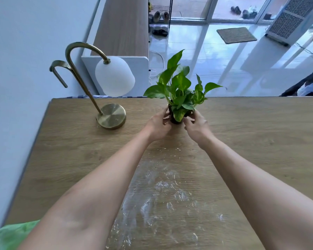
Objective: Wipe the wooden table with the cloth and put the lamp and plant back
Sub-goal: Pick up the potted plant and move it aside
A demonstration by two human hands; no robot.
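Observation:
A small green leafy plant (179, 87) in a dark pot stands near the far edge of the wooden table (251, 141). My left hand (158, 126) grips the pot's left side and my right hand (195, 128) grips its right side. A brass lamp (111, 118) with a curved neck and white globe shade stands at the table's far left corner. White powdery smears (163, 193) and crumbs cover the near middle of the table between my forearms. No cloth shows on the table.
A white wall runs along the table's left edge. Beyond the far edge are a white cabinet (139, 76), a glossy tiled floor, a doormat (236, 35) and a shoe rack (160, 17). Green fabric (11, 235) shows at bottom left.

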